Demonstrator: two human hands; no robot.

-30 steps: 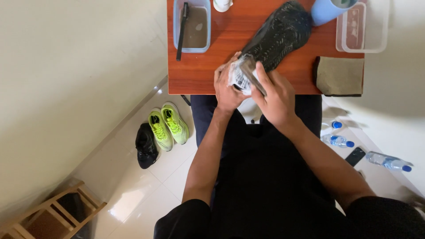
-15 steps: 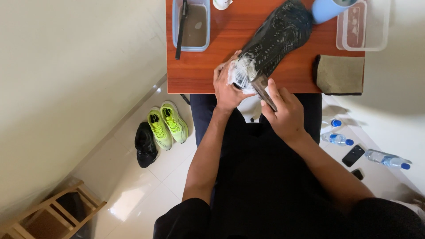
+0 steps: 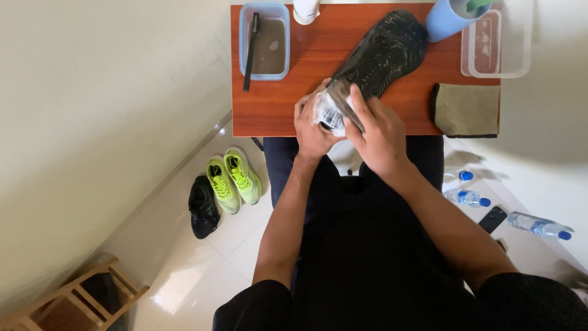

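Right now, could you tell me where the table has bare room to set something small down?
The widest bare wood lies between the blue tub and the black shoe, and below the tub toward the table's near left corner. A narrower strip separates shoe and folded cloth. The far right is crowded: blue cup, clear container.

On the reddish wooden table [image 3: 275,116] before me, the black mesh sneaker [image 3: 386,52] lies slanting toward one o'clock, its heel between my left hand [image 3: 312,132] and right hand [image 3: 380,135]. At eleven o'clock sits the clear plastic tub of murky water [image 3: 264,40], a black brush [image 3: 251,52] across it. At two o'clock lies the folded olive cloth [image 3: 467,109], behind it the empty clear plastic container [image 3: 497,43].
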